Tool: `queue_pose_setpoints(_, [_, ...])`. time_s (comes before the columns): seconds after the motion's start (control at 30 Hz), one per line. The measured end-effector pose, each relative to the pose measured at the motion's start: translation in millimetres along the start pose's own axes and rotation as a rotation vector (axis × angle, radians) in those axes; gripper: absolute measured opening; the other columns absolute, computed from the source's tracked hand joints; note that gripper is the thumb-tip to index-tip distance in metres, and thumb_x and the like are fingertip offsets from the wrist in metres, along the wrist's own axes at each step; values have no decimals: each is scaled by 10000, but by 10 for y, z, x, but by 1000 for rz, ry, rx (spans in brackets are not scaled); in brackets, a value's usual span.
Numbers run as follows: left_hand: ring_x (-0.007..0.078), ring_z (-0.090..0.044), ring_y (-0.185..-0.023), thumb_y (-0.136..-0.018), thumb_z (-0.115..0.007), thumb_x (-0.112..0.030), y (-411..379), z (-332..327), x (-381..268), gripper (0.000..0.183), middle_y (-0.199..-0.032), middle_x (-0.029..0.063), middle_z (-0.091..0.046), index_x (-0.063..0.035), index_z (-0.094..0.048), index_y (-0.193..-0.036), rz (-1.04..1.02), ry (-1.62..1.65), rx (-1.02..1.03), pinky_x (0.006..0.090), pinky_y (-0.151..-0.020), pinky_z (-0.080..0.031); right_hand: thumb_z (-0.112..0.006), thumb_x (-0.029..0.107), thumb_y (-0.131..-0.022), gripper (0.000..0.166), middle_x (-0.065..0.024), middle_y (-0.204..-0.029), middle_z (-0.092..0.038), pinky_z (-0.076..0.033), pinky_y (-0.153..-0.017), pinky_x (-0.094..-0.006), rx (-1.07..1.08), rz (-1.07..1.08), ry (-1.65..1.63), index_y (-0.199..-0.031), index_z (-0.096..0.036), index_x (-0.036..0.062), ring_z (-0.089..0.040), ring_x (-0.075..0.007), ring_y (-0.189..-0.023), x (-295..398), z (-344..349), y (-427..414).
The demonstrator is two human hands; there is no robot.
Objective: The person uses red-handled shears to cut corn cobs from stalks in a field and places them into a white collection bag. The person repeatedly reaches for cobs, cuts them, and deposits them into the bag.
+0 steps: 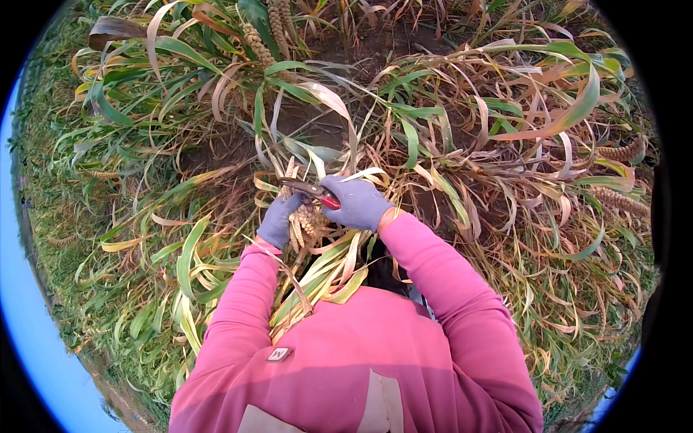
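Observation:
My left hand point(277, 221), in a grey glove, grips a bunch of pale millet seed heads point(306, 225) in front of my body. Several heads hang below the fingers, and one sticks up above them. In my right hand point(358, 203), gloved alike, is a pair of pruning shears point(304, 188) with a red handle. Its dark blades point left, across the top of the bunch and close by my left fingers. Whether the blades touch a stalk cannot be made out. Long yellow-green leaves point(325, 270) trail from below the bunch towards my chest.
Leaning millet plants with green and dry leaves surround me. More seed heads hang at the upper left point(259, 46) and the right edge point(620, 201). Brown soil point(319, 123) shows between the stalks ahead. A long bent stalk point(433, 154) lies to the right.

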State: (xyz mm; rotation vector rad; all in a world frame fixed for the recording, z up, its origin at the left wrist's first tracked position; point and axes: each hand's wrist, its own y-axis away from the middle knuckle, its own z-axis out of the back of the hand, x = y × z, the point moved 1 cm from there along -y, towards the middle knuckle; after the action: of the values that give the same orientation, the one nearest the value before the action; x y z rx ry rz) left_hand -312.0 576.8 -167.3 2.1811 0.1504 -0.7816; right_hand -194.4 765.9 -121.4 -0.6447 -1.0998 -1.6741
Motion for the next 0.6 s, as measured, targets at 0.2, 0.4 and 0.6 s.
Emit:
queue_pose_setpoints(0.2, [168, -625, -850, -959, -588, -200, 137, -117, -75, 203, -910, 86, -641, -15, -584, -1042, 24, -68, -47, 276, -765, -503, -642, 340, -823, 515, -217, -1017, -640, -484, -859, -440, 3, -116, -115, -1241, -507, 70, -627, -391, -975, -151, -134, 394])
queue_pose_setpoints(0.4, [141, -619, -882, -965, -567, -183, 371, -279, -52, 232, -945, 69, -659, 21, -613, -1065, -46, -375, -56, 273, -804, -497, -648, 402, -827, 604, -196, -1111, -623, -454, -930, -394, 227, -112, -364, -1308, -486, 75, -609, -345, -1037, -104, -244, 310])
queue_pose_setpoints(0.6, [101, -585, -886, -942, -598, -189, 560, -493, -251, 283, -976, 49, -668, 28, -652, -1116, -171, -801, -85, 265, -796, -470, -629, 377, -827, 533, -171, -1086, -611, -440, -921, -366, 264, -95, -427, -1247, -533, 62, -585, -277, -998, -23, -138, 363])
